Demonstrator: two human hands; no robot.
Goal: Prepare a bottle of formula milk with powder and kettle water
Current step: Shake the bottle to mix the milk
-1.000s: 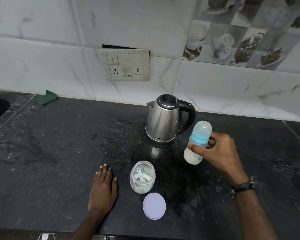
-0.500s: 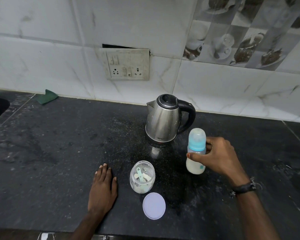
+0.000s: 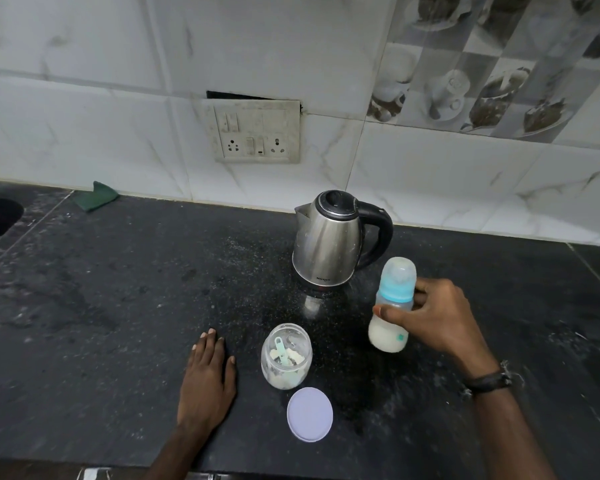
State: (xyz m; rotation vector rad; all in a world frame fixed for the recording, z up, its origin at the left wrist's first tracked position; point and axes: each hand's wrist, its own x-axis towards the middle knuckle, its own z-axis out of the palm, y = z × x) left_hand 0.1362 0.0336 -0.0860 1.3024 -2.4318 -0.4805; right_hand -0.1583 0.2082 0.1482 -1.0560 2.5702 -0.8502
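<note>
- The small clear plastic baby bottle with a blue collar and a translucent cap (image 3: pixel 393 306) stands upright on the black speckled stone counter (image 3: pixel 111 306), just to the right of and in front of the stainless steel electric kettle with a black handle (image 3: pixel 329 240). It appears to rest on the counter, though its base is hard to see against the dark stone.
- The right hand (image 3: pixel 433 317) grasps the bottle around its middle: the thumb lies across the front just under the blue collar, and the other fingers curl behind it.
- The left hand (image 3: pixel 207 379) holds nothing. It lies flat, palm down, on the counter, with fingers straight and together, left of the jar.
- White milk fills about the lower half of the bottle. It is probably light to lift, but the liquid will shift when the bottle is tilted or shaken.
- The plastic wall looks stiff and smooth, and may be slippery if it is wet. The waist under the collar, where the thumb is now, seems the safest place to hold.
- The cap probably only presses on, so lifting by the cap alone is a risk.
- The small clear round jar of white powder with a pale green scoop inside (image 3: pixel 286 356) stands open, and its round lilac lid (image 3: pixel 309 414) lies flat on the counter just in front of it.
- With milk mixed and the cap on, the task seems nearly finished.
</note>
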